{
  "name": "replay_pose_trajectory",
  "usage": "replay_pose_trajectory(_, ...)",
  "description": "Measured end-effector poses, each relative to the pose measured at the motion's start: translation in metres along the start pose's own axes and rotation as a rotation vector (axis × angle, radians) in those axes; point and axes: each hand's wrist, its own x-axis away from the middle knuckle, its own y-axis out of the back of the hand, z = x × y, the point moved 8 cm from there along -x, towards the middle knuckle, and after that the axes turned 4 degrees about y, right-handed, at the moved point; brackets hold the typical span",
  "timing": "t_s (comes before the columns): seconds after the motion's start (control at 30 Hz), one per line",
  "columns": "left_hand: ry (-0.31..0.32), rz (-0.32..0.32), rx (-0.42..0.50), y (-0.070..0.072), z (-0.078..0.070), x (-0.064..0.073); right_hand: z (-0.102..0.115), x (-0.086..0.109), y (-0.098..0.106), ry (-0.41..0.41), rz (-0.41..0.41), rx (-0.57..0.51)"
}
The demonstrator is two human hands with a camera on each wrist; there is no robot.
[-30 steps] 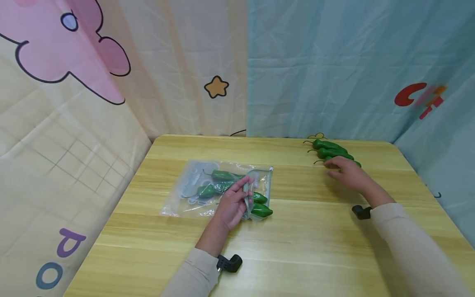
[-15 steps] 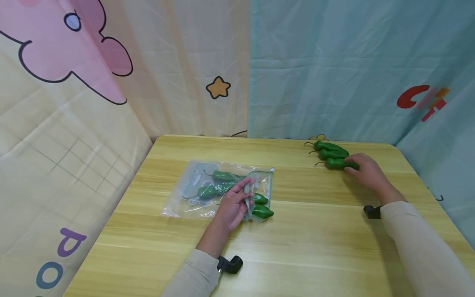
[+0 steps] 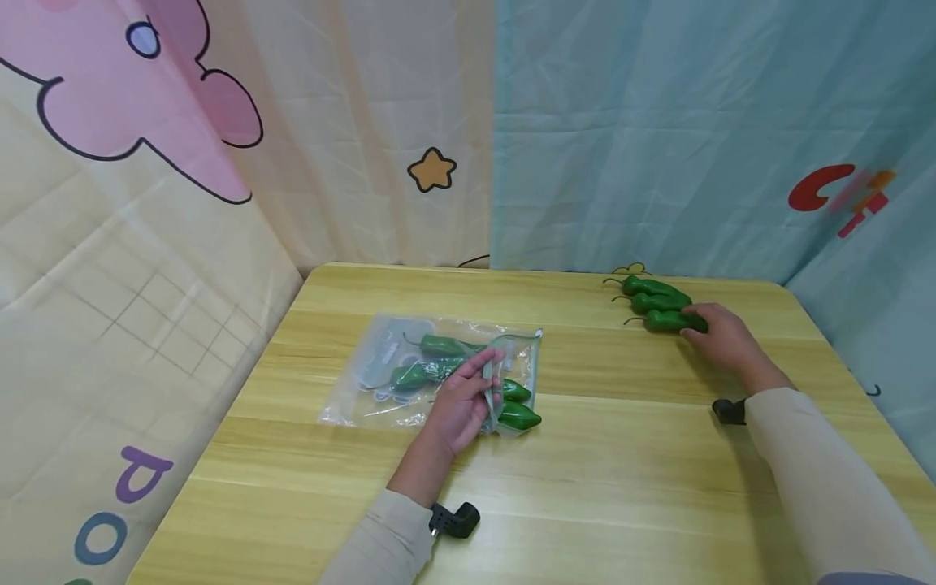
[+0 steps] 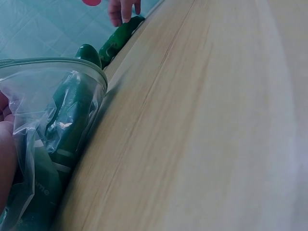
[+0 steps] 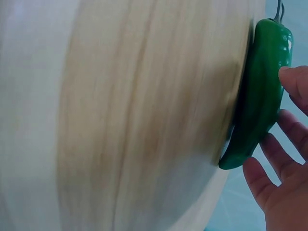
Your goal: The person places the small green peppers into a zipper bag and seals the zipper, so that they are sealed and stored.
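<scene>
A clear zip-top plastic bag [image 3: 351, 412] lies flat at the table's left middle, its mouth facing right. Several green peppers [image 3: 413, 374] are inside, two with their tips near the opening. My left hand [image 3: 453, 412] holds the bag's open edge between its fingers. At the back right, three green peppers lie in a row, stems to the left. My right hand [image 3: 727, 343] grips the tip end of the nearest pepper [image 3: 661, 321], with thumb and fingers on its sides. In the right wrist view this pepper [image 5: 264, 86] rests along the table.
Two more green peppers [image 3: 654, 288] lie just behind the gripped one, close to the table's back edge. Printed curtains [image 3: 621, 138] rise behind and beside the wooden table [image 3: 585, 504]. A black wrist camera [image 3: 455, 520] sits on the left cuff.
My right hand has shifted right from over the nearest pepper's stem end to its tip end and taken hold there. My left hand and the bag have stayed in place.
</scene>
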Motion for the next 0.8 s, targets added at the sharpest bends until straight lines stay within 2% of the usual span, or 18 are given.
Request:
replay_pose_trajectory(0.27, 0.004, -0.014, -0.002, 0.0005, 0.0007, 0.0008, -0.0024, -0.0004, -0.0028, 0.022, -0.004, 0.017)
replay_pose_trajectory(0.8, -0.001, -0.001, -0.003, -0.0008, -0.0002, -0.0002, -0.0101, -0.0013, -0.0027, 0.049, -0.033, 0.044)
